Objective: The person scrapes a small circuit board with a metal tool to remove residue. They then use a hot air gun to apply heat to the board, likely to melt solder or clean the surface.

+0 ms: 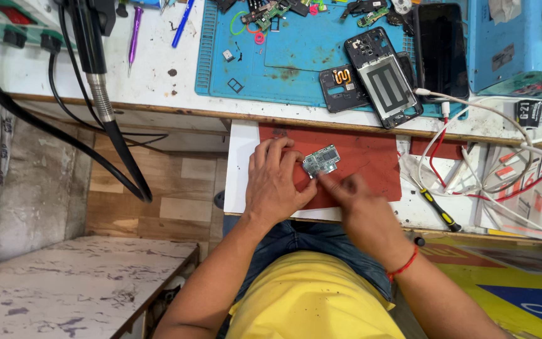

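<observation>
A small grey-green phone circuit board (321, 161) lies on a red mat (371, 157) on a pull-out shelf. My left hand (277, 182) rests flat beside it, fingertips holding the board's left edge. My right hand (359, 201) is blurred; its fingers reach the board's lower right edge. Whether it holds a small tool, I cannot tell. A red thread circles my right wrist.
A blue work mat (283, 63) on the bench above carries an opened phone frame (384, 78), a black back cover (343, 88), a dark phone (440, 47) and small parts. White and red cables (490, 163) and a yellow-black screwdriver (440, 210) lie right. Black hoses (105, 107) hang left.
</observation>
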